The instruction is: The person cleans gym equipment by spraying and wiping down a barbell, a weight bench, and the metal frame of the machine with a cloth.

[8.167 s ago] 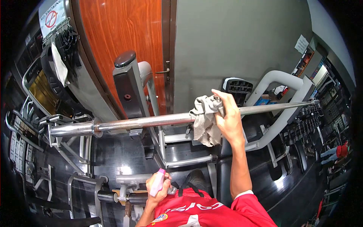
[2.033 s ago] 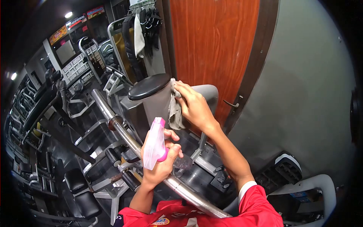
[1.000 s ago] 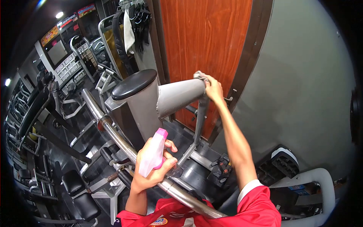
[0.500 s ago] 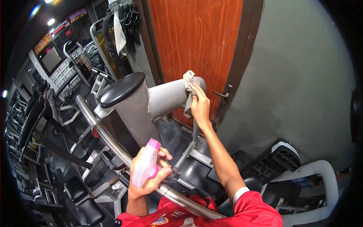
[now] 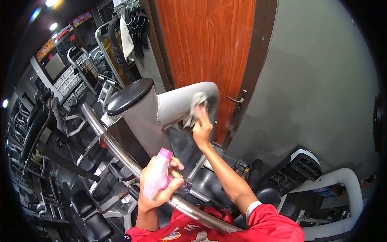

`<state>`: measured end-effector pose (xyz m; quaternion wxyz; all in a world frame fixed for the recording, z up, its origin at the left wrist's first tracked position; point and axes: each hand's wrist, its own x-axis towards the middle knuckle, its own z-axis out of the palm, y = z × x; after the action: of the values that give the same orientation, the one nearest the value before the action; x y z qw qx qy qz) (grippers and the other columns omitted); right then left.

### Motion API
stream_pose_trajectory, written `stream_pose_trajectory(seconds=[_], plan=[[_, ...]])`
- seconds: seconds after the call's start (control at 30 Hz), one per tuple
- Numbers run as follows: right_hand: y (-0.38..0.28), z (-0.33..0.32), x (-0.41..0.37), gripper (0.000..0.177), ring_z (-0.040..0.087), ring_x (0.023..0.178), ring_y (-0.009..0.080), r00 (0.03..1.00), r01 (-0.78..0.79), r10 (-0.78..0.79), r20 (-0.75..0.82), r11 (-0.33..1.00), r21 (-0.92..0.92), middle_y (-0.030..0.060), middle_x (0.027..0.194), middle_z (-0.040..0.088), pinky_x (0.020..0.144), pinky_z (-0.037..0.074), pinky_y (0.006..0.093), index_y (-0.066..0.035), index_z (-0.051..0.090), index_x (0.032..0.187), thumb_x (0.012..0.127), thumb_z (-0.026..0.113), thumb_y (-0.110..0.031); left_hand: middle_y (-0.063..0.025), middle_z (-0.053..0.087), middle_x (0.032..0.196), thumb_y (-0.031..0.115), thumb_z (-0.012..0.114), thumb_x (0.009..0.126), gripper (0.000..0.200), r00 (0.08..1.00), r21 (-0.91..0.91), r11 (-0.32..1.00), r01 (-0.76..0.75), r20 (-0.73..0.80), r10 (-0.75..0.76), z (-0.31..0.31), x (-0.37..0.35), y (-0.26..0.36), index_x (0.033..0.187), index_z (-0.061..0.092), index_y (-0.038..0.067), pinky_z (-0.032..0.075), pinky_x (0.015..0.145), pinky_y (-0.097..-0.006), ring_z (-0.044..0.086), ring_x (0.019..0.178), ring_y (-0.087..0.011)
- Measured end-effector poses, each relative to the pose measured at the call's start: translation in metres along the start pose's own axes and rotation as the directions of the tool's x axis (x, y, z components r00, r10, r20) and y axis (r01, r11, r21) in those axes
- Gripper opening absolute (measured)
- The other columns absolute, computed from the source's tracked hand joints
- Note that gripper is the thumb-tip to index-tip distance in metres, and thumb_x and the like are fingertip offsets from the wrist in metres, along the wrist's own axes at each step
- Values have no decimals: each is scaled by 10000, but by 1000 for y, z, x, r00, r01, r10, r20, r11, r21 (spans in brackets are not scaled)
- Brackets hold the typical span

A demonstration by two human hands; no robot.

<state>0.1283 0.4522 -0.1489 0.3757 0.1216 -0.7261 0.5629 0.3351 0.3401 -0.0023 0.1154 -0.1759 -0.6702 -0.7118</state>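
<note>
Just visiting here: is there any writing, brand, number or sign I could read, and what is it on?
No text here can be read.
The orange wall banner: lettering blurred.
The red and blue wall sign: too small.
The shirt badge: too small.
The spray bottle in the left hand: no label shows.
The cloth in the right hand: plain.

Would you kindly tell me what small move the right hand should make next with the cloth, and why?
Probably a sweep of the cloth leftward along the grey pad. The right hand presses it near the pad's end by the door, the stretch toward the black round cushion is uncovered, and the left hand holds the spray bottle clear, below.
</note>
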Motion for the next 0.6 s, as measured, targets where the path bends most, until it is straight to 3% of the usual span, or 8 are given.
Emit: stream_pose_trajectory(seconds=[0.07,0.17,0.23,0.37,0.47,0.53,0.57,0.6], plan=[[15,13,5,390,515,1211,293,951,-280,292,-105,953,118,201,1366,449,937,449,318,18,553,1230,844,527,64,-187,581,977,-51,696,757,372,999,15,999,44,-6,-44,1,1,4,1062,483,-48,520,648,-258,625,696,-153],[-52,9,-2,413,532,1192,283,965,-224,253,-70,932,285,196,1341,491,948,436,317,54,555,1213,814,469,122,-188,586,971,-57,694,751,377,999,12,999,39,-6,-39,1,0,3,1062,481,-52,521,649,-259,626,694,-152],[-60,10,-24,476,577,1121,344,937,348,-350,-18,924,161,145,1196,613,965,458,404,-69,657,1091,675,517,114,-190,590,968,-60,689,750,377,999,10,999,38,-3,-38,0,-2,0,1062,479,-53,522,646,-261,628,693,-153],[-32,7,-19,286,607,1098,287,734,637,-671,102,733,240,113,1177,625,917,509,410,-151,693,931,667,642,-54,-203,596,955,-62,684,744,380,1000,30,999,12,-13,-11,-1,-3,-2,1060,474,-56,527,641,-269,637,692,-162],[3,20,-26,401,619,1053,341,961,264,-263,-83,964,9,225,1194,590,875,495,313,-65,659,1120,748,588,67,-210,593,953,-52,695,742,384,1000,43,999,-1,-21,2,0,-3,0,1056,474,-56,530,645,-274,640,690,-168],[-8,19,-13,442,639,932,259,979,-68,82,-185,994,80,221,1215,584,814,468,239,-46,550,1277,849,538,63,-213,592,952,-47,699,743,385,1000,46,999,0,-16,1,1,-3,0,1054,474,-56,532,648,-277,640,690,-171],[1,28,-19,416,582,843,136,889,-386,455,-58,810,442,144,1245,577,768,434,201,-31,482,1336,922,504,8,-215,591,953,-45,701,743,384,1000,24,1000,-5,-24,5,1,-3,-1,1052,474,-56,533,649,-280,640,690,-173],[-5,25,-16,416,582,843,136,888,-385,456,-63,810,443,144,1245,577,768,434,201,-31,482,1336,922,504,8,-216,590,954,-43,703,744,383,999,2,1000,-11,-31,11,1,-3,-2,1050,474,-56,533,650,-282,640,691,-174]])
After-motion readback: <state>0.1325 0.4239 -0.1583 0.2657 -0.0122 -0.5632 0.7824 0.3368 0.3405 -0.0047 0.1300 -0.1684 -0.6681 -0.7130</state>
